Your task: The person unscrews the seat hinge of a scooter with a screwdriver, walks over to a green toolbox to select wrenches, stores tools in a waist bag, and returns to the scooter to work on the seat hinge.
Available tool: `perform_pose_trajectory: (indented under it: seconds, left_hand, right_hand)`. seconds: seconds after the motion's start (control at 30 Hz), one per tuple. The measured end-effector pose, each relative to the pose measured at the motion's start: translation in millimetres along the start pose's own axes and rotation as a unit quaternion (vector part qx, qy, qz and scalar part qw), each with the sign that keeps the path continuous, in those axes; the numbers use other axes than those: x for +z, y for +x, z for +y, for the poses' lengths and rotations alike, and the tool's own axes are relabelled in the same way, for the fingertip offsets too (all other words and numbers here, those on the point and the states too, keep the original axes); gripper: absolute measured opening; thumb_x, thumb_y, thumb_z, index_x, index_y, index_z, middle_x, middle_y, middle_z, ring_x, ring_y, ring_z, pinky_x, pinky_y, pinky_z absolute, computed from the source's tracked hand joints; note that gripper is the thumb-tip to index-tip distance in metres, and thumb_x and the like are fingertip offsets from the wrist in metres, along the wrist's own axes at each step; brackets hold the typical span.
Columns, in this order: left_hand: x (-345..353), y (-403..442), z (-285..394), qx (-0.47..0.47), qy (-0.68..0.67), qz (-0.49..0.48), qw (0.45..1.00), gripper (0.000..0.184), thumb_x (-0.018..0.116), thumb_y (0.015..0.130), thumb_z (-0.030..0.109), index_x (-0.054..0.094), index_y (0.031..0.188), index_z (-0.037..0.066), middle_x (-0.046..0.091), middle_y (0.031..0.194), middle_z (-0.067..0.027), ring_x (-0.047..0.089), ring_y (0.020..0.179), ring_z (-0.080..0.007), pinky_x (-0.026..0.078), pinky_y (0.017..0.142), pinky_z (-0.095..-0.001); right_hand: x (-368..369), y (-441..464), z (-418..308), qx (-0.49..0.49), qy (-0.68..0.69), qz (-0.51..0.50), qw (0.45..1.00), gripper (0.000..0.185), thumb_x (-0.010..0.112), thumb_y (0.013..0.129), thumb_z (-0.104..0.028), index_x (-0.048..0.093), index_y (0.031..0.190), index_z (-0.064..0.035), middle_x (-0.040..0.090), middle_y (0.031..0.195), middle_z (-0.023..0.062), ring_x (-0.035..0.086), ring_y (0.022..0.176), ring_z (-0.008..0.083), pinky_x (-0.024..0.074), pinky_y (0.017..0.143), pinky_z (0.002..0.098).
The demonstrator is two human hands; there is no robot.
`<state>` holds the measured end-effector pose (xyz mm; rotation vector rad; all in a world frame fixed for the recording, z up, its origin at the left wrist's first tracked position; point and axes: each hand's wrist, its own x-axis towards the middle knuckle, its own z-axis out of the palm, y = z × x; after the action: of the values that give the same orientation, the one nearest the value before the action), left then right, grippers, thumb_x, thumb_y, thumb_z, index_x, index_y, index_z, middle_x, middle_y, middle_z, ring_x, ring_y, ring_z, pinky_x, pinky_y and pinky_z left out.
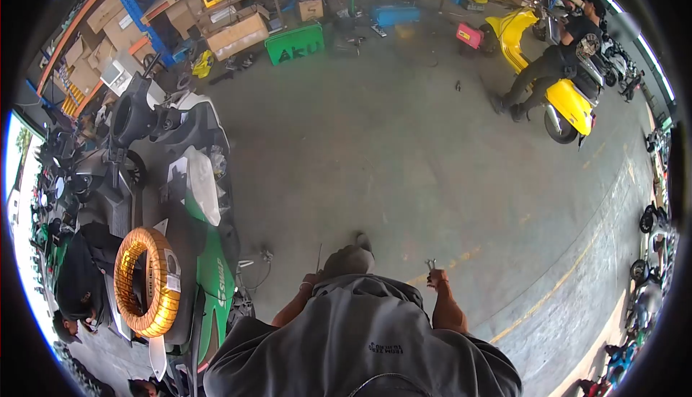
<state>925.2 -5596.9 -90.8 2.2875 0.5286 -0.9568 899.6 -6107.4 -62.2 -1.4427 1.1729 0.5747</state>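
Note:
My left hand [310, 281] is at the left side of my body, partly hidden by my grey shirt. Its fingers are closed, and a thin dark rod [319, 257], perhaps a screwdriver, points up from it. Out to the right, my right hand [437, 279] is wrapped round a metal wrench [430, 263] whose forked end sticks out past the fingers. Both hands are above the grey floor and touch no vehicle. To my left stands a green and grey scooter [214, 281]; a tyre wrapped in golden-brown film [128, 281] rests on it.
Ahead on the floor stands a green box marked AKU [295, 45], near a blue box [396, 15] and shelves with cardboard boxes [238, 34]. A person in dark clothes [546, 65] sits at a yellow scooter [571, 106]. Another person [85, 274] bends down at the far left.

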Motion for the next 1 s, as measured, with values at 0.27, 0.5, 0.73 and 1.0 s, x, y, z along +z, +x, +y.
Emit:
perform_pose_trajectory:
  seconds: [0.27, 0.5, 0.73, 1.0]
  left_hand:
    - [-185, 74, 228, -0.065, -0.247, 0.002, 0.967, 0.057, 0.049, 0.091, 0.054, 0.069, 0.102, 0.001, 0.056, 0.059, -0.0072, 0.059, 0.051, -0.0194, 0.05, 0.048, -0.0334]
    - [-301, 198, 361, 0.029, -0.364, 0.095, 0.926, 0.064, 0.045, 0.095, 0.054, 0.068, 0.099, -0.005, 0.047, 0.049, -0.0039, 0.051, 0.04, -0.0163, 0.044, 0.041, -0.0331]
    - [-433, 293, 478, 0.084, -0.401, 0.137, 0.902, 0.068, 0.035, 0.098, 0.055, 0.067, 0.106, -0.004, 0.051, 0.053, -0.004, 0.049, 0.046, -0.013, 0.043, 0.045, -0.0302]
    - [-597, 391, 599, 0.129, -0.503, 0.164, 0.839, 0.067, 0.036, 0.098, 0.059, 0.064, 0.113, -0.001, 0.066, 0.089, -0.006, 0.054, 0.066, -0.0112, 0.044, 0.064, -0.0266]
  right_hand:
    - [44, 45, -104, 0.066, -0.3, 0.019, 0.951, 0.02, 0.05, 0.089, -0.019, 0.064, 0.088, -0.0055, 0.061, 0.071, 0.0144, 0.063, 0.061, 0.0248, 0.0507, 0.055, 0.0425]
    - [129, 208, -355, -0.031, -0.201, -0.031, 0.979, 0.021, 0.057, 0.086, -0.021, 0.062, 0.081, -0.0011, 0.057, 0.072, 0.0125, 0.059, 0.063, 0.0264, 0.0525, 0.06, 0.0436]
    - [290, 186, -739, -0.167, -0.139, -0.124, 0.968, 0.026, 0.054, 0.091, -0.025, 0.062, 0.086, -0.0006, 0.054, 0.067, 0.0055, 0.054, 0.055, 0.016, 0.0472, 0.049, 0.0321]
    - [503, 84, -1001, -0.267, -0.166, -0.4, 0.861, 0.023, 0.054, 0.096, -0.027, 0.062, 0.095, -0.0059, 0.051, 0.066, -0.001, 0.046, 0.055, 0.0074, 0.0375, 0.048, 0.0253]
